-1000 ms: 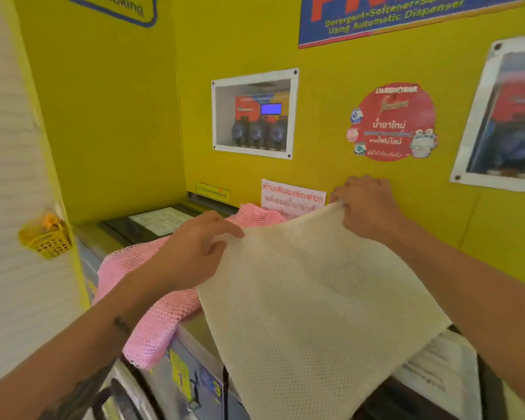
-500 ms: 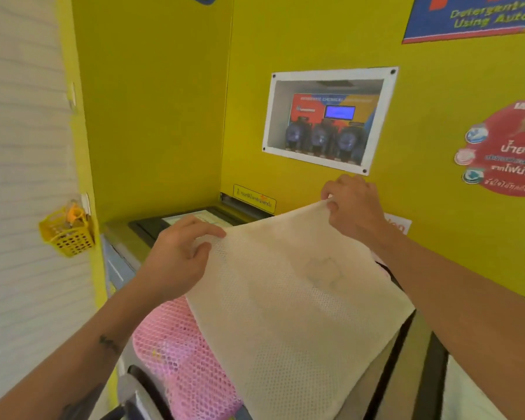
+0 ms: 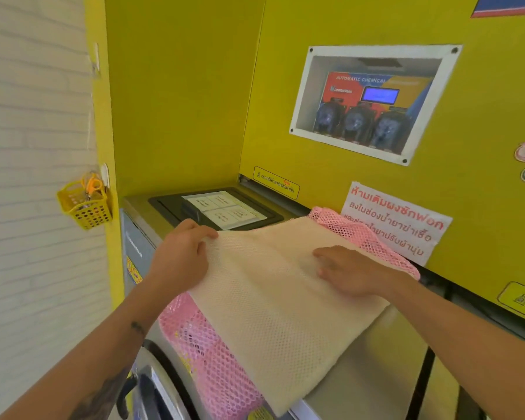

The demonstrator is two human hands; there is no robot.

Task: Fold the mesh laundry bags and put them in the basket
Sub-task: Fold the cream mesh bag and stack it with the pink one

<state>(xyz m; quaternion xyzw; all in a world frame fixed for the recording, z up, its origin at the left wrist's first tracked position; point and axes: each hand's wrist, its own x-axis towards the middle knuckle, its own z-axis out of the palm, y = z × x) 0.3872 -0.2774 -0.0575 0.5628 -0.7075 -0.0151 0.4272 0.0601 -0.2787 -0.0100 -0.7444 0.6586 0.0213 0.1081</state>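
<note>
While left hand [image 3: 181, 256] pinches cream bag [image 3: 281, 304], right hand [image 3: 350, 272] flat; dispenser [image 3: 373, 103] reads "AUTOMATIC CHEMICAL".

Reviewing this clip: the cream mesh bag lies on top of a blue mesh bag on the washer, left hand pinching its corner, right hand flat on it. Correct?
Not quite. The head view shows the cream mesh bag lying on a pink mesh bag, not blue. The rest holds: left hand pinching, right hand flat.

Cream fine-mesh bag [image 3: 279, 301] over pink open-mesh bag [image 3: 219, 368]; yellow perforated basket [image 3: 87, 206]; yellow wall [image 3: 179, 95].
</note>
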